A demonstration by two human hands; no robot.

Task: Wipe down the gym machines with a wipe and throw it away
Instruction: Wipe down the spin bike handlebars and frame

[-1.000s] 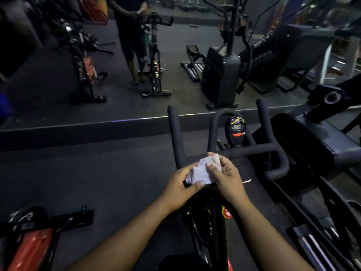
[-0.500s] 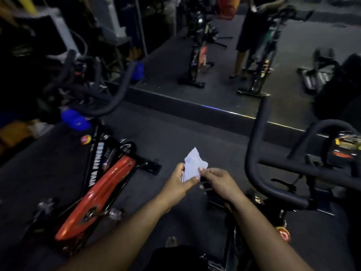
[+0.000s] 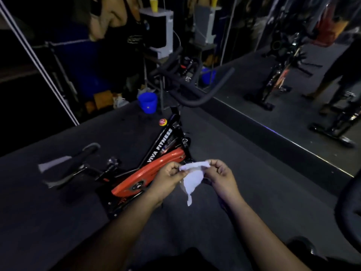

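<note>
A white wipe point(image 3: 192, 178) hangs spread between my two hands in the middle of the view. My left hand point(image 3: 169, 178) pinches its left top corner and my right hand point(image 3: 221, 178) pinches its right top corner. Just beyond my hands stands an orange and black spin bike point(image 3: 150, 173) with black handlebars point(image 3: 195, 90) and a dark saddle point(image 3: 72, 163) at the left. The handlebar of another bike point(image 3: 349, 204) shows at the right edge.
A blue bucket point(image 3: 147, 102) stands on the dark floor behind the bike. A raised ledge point(image 3: 273, 137) runs along a mirror wall at the right, reflecting bikes and a person's legs point(image 3: 332, 79). Dark clutter and a white stand point(image 3: 162, 30) fill the back.
My view has swung left, away from the first bike's handlebars and onto the orange bike. My hands lifted the wipe off the handlebar and pulled it open between them.
</note>
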